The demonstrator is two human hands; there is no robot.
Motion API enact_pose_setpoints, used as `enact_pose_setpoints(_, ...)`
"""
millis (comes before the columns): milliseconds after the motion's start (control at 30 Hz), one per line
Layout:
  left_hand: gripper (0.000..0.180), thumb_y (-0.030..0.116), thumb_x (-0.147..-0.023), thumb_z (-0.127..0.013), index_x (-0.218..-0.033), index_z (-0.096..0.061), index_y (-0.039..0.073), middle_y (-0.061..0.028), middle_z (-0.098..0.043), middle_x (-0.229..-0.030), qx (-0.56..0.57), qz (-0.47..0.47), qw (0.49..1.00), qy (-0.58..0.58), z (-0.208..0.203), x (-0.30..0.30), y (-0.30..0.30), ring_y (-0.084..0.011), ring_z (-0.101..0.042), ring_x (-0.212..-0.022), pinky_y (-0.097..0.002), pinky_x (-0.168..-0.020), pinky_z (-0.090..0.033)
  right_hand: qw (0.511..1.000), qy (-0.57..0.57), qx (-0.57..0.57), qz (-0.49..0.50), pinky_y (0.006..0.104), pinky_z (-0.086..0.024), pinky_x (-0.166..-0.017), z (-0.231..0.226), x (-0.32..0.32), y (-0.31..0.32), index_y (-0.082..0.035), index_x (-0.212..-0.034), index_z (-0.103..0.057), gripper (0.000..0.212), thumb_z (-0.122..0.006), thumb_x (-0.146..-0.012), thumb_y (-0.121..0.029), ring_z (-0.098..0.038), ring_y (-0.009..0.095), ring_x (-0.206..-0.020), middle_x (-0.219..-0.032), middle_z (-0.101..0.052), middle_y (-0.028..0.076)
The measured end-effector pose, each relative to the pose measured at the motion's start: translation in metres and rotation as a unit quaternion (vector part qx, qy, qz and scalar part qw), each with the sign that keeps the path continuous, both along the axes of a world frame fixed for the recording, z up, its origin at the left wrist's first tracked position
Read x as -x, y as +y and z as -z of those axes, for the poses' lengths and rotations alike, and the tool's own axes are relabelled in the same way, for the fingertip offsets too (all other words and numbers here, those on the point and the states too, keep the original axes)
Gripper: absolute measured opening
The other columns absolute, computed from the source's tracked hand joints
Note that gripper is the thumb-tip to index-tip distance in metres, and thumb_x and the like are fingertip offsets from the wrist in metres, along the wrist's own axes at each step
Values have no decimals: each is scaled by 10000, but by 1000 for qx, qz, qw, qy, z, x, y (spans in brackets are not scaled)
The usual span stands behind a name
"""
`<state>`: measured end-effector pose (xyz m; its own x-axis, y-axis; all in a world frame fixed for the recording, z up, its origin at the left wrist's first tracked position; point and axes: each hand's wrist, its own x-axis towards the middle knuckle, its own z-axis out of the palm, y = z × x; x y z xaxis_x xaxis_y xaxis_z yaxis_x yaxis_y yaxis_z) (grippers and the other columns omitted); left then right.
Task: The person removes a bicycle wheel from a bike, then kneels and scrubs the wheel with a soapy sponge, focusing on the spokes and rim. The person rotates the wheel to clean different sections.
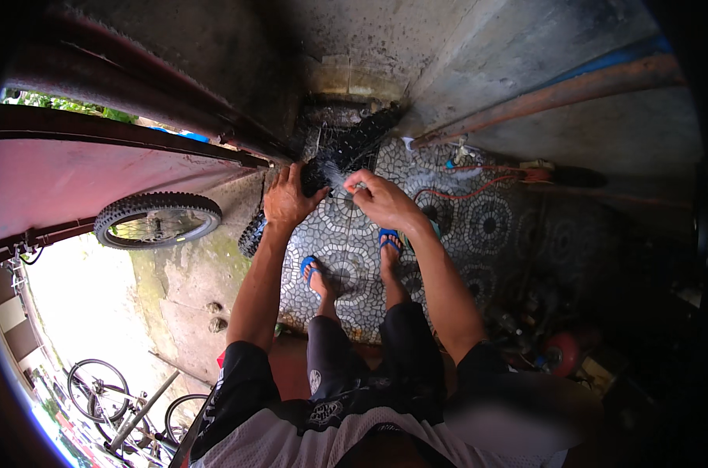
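Ahead, hands (288,200) at tyre (358,148); gate edge (241,158) beside

Black knobby rubber tyre (358,144): partly hidden behind bare left hand (289,201). Pale streaky spray (334,172) by bare right hand (384,203) blurred; can't tell what's in its curled fingers. Dark mixed clutter (553,355), lower right: too dim to sort. Pinkish-red metal gate panel (89,175) cut off at left rim.

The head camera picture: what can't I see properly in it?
All in the head view:
- Black tire: partly covered by the left hand.
- Inside the right hand: hidden by its curled fingers.
- Clutter at lower right: mostly lost in shadow.
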<state>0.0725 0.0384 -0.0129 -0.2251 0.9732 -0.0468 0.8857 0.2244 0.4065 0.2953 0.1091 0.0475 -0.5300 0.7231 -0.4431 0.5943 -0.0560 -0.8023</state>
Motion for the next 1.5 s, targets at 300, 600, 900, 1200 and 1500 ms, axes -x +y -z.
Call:
enact_pose_setpoints(300,751,519,-752,-875,-1328,-591,128,-153,-680,-1173,2,-17,999,-32,4,41,-36,-383,-675,-1106,-505,-906,-564,992,-70,41,97,395,-531,-868,14,-27,34,-81,-1240,-644,282,-550,-1051,-269,-693,272,-1001,-1136,-729,142)
enact_pose_setpoints(600,740,399,-736,-897,-1324,-581,80,-173,-651,-1124,-18,2,999,-43,17,85,-83,-400,-641,-1086,-507,-926,-530,999,22,17,-16,358,-530,-882,7,5,25,-50,-1251,-649,297,-587,-1037,-246,-688,190,-999,-1104,-724,112)
enact_pose_setpoints(900,731,357,-727,-900,-1329,-579,93,-171,-646,-1111,1,-11,999,-51,18,95,-100,-407,-635,-1058,-504,-929,-521,997,-76,12,6,404,-546,-924,7,23,41,-54,-1236,-659,321,-590,-1026,-286,-727,312,-1075,-1115,-757,165)
enact_pose_setpoints(1200,710,354,-739,-915,-1280,-556,67,-177,-652,-1146,20,1,996,-89,13,120,-123,-416,-624,-1088,-516,-966,-490,993,-103,-42,-26,413,-550,-893,13,22,39,-57,-1238,-632,288,-539,-1029,-232,-721,318,-1043,-1132,-741,167)
enact_pose_setpoints(1500,1197,587,-621,-941,-1572,-365,142,-187,-580,-1411,242,32,961,127,-35,81,-49,-421,-549,-1334,-568,-1117,-418,996,0,41,-76,436,-559,-921,11,32,7,-62,-1247,-632,308,-586,-1000,-240,-723,371,-1072,-1156,-738,217)
